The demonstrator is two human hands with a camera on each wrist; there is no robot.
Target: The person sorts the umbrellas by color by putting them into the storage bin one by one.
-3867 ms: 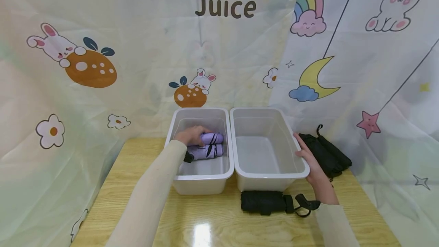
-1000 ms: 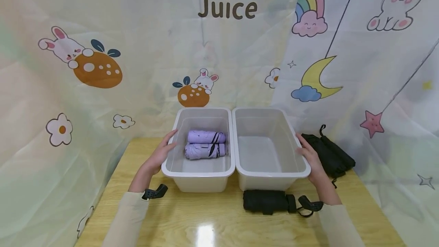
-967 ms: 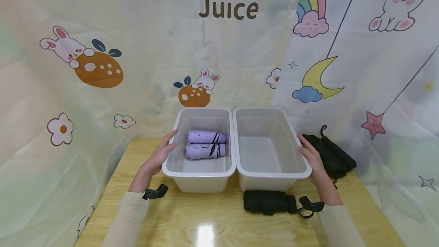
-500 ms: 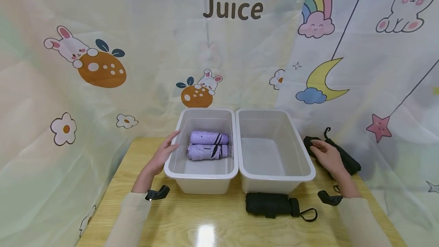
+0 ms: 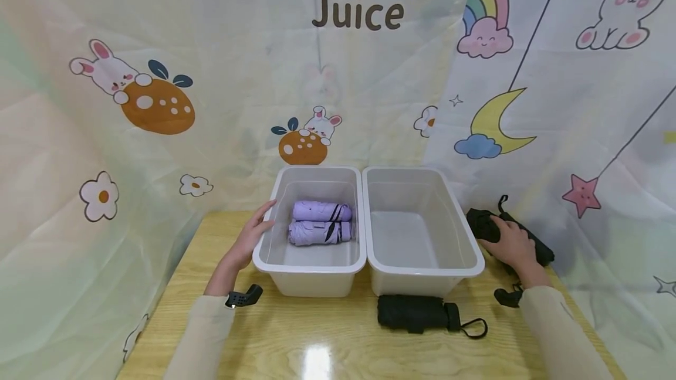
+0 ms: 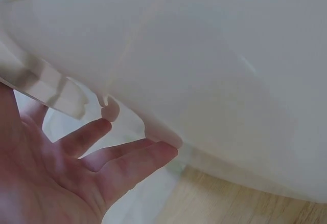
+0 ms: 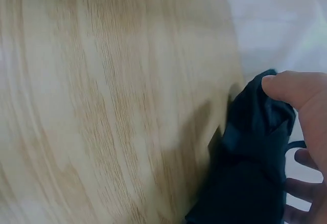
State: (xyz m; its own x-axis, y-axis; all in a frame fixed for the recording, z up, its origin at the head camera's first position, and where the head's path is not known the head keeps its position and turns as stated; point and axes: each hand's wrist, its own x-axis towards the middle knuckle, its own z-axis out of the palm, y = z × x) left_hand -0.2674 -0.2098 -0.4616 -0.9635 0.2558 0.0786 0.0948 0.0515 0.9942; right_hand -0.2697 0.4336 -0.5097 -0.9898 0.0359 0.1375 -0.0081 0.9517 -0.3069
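Two purple folded umbrellas (image 5: 319, 232) lie side by side in the left white bin (image 5: 317, 269). The left hand (image 5: 247, 241) rests on that bin's left side, fingers extended; the left wrist view has this hand (image 6: 97, 168) with its fingertips against the white wall. Right of the other white bin (image 5: 426, 271), the right hand (image 5: 513, 245) grips one black folded umbrella (image 5: 482, 224). In the right wrist view, thumb and fingers of the right hand (image 7: 306, 111) lie on either side of the black umbrella (image 7: 250, 152).
Another black umbrella (image 5: 541, 249) lies beyond the right hand, partly covered by it. In front of the right bin lies a black umbrella (image 5: 414, 312) with a wrist loop. Behind the wooden table (image 5: 274, 333) hangs a printed cloth (image 5: 227, 75).
The right hand has left the right bin's rim, moved right to the black umbrellas and taken hold of one. The left hand, earlier inside the left bin, has moved to its side.
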